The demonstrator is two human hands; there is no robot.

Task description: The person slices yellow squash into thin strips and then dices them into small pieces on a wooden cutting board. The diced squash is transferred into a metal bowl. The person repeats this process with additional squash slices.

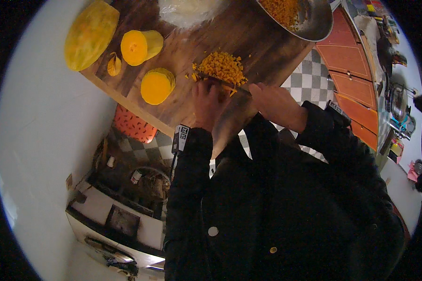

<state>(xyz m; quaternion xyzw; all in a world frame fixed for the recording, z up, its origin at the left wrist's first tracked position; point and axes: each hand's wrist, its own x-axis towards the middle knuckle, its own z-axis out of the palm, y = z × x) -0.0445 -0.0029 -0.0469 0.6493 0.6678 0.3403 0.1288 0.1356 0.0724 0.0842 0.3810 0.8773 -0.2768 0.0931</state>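
My right hand (277, 106) is wrapped round the handle of a knife (224, 83), whose dark blade points left across the wooden table. Close to the near side of the blade, my left hand (205, 102) has its fingers bent down over orange pumpkin strips (231, 90); a few ends show beside the fingertips, and the rest is hidden. Just beyond the blade lies a loose heap of finely chopped pumpkin (222, 65). A short cut pumpkin piece (157, 86) stands left of my left hand, with its flat orange face showing.
Farther left on the wooden table (183, 51) lie another cut pumpkin piece (140, 47), a large yellow-green pumpkin section (91, 35) and a small scrap (114, 64). A clear plastic bag (190, 10) is at the far edge. A metal bowl (316, 23) holds chopped orange bits.
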